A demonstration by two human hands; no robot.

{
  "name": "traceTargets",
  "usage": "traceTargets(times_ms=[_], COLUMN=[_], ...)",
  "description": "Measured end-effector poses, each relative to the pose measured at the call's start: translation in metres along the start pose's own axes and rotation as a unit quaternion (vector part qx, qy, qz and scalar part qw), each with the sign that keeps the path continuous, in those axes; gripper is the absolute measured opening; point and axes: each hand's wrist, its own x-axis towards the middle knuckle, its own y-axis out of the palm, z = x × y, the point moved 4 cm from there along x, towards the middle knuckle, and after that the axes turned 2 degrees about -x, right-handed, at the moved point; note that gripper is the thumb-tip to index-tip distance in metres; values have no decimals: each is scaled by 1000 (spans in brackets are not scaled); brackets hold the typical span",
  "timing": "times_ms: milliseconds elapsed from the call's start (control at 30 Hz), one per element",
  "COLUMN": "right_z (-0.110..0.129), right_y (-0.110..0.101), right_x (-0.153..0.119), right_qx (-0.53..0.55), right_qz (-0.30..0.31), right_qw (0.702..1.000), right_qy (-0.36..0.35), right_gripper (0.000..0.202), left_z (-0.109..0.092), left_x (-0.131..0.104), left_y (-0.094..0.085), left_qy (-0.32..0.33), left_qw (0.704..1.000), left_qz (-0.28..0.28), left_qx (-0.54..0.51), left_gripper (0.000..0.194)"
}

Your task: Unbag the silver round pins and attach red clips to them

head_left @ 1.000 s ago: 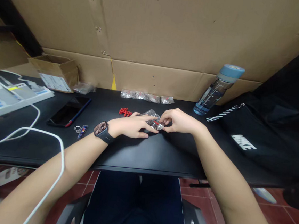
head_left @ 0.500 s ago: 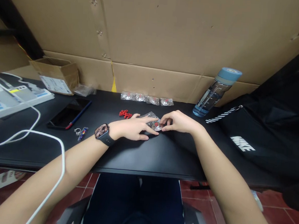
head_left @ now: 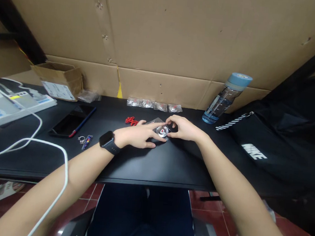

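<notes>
A shiny silver disc (head_left: 162, 131) with a red centre lies on the black desk, on or beside clear plastic wrap. My left hand (head_left: 139, 134) rests flat with fingers spread, two of them along the disc's upper and lower sides. At the disc's right edge, my right hand (head_left: 182, 127) pinches with thumb and forefinger, the other fingers curled. Just beyond my left hand is a bundle of red cord (head_left: 131, 121). Several similar discs in clear wrappers (head_left: 147, 103) lie in a row near the cardboard wall.
At the left are a phone (head_left: 73, 121), a key ring (head_left: 87, 142), a white power strip (head_left: 17, 105) with a cable, and a small cardboard box (head_left: 60, 80). A blue-lidded bottle (head_left: 227, 98) and a black bag (head_left: 276, 150) stand at the right.
My right hand has moved slightly left with the disc. The disc now faces up more fully, its shiny rim and red centre showing between my left fingers.
</notes>
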Motion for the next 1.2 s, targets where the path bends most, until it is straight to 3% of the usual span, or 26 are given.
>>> traceTargets(times_ms=[233, 467, 667, 833, 1000, 1200], right_z=[-7, -19, -7, 5, 11, 12], right_y=[3, -5, 2, 3, -1, -1], right_x=[3, -1, 0, 1, -3, -1], right_qx=[53, 41, 33, 41, 68, 43], right_qz=[-9, -22, 5, 1, 40, 32], right_qw=[998, 999, 999, 998, 992, 995], right_qy=[39, 24, -14, -49, -102, -88], right_gripper=[61, 51, 65, 59, 59, 54], left_z=[0, 3, 4, 3, 2, 6], left_x=[0, 0, 0, 0, 0, 2], left_y=[-1, 0, 2, 2, 1, 2], left_qy=[-5, -9, -3, 12, 12, 7], left_qw=[1000, 1000, 1000, 1000, 1000, 999], left_qz=[18, 17, 12, 5, 13, 38], left_qx=[-7, -9, -12, -9, -10, -10], left_gripper=[48, 50, 49, 48, 50, 52])
